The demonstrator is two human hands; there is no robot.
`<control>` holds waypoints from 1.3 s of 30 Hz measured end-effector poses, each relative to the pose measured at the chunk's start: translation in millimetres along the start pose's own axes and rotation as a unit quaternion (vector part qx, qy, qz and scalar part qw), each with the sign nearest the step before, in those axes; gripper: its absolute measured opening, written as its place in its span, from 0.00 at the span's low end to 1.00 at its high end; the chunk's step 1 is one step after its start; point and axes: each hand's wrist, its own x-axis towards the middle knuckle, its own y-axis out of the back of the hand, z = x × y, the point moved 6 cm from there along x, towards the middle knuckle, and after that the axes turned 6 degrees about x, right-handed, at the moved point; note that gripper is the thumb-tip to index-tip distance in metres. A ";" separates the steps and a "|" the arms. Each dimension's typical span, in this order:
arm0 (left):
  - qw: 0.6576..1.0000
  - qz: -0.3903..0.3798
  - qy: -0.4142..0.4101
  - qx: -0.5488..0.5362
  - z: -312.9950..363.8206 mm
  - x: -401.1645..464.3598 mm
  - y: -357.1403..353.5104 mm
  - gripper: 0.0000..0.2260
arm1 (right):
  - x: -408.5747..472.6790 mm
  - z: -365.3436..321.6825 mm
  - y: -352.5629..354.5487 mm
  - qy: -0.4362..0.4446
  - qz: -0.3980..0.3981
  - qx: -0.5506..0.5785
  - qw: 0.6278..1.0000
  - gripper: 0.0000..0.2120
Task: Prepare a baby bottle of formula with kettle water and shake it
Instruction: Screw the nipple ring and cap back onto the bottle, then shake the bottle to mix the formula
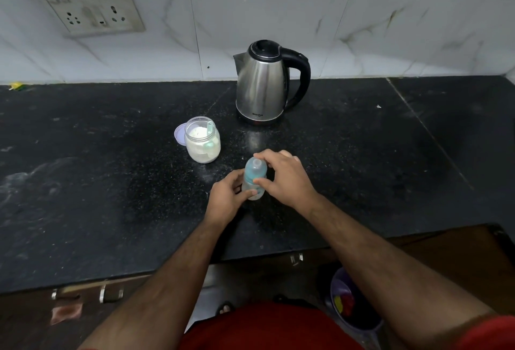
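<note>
Both hands meet over a baby bottle (253,179) standing near the front of the black counter (111,182): the left hand (227,196) grips its body, the right hand (287,177) pinches the capped top. A loose top could leak during shaking, and the open powder jar (202,143) sits just beside, easily knocked. Behind, the steel kettle (264,85) reads "MILTON".

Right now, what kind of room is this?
Most likely a home kitchen. A steel electric kettle stands on a dark stone counter against a tiled wall that has a socket panel, and an open jar of white powder sits nearby.
</note>
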 end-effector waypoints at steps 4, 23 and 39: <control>1.000 -0.004 0.000 0.016 0.1 0.8 0.1 0.24 | -2.6 -2.3 -1.9 -0.003 -0.011 -0.005 1.000 0.25; 0.984 0.050 -0.014 0.170 -12.2 -42.5 18.7 0.21 | -2.3 25.1 -35.1 -0.121 -0.038 0.189 0.974 0.27; 0.930 0.021 -0.054 0.363 -3.8 -61.2 -33.2 0.27 | -45.9 85.7 20.3 -0.136 0.047 0.356 0.924 0.33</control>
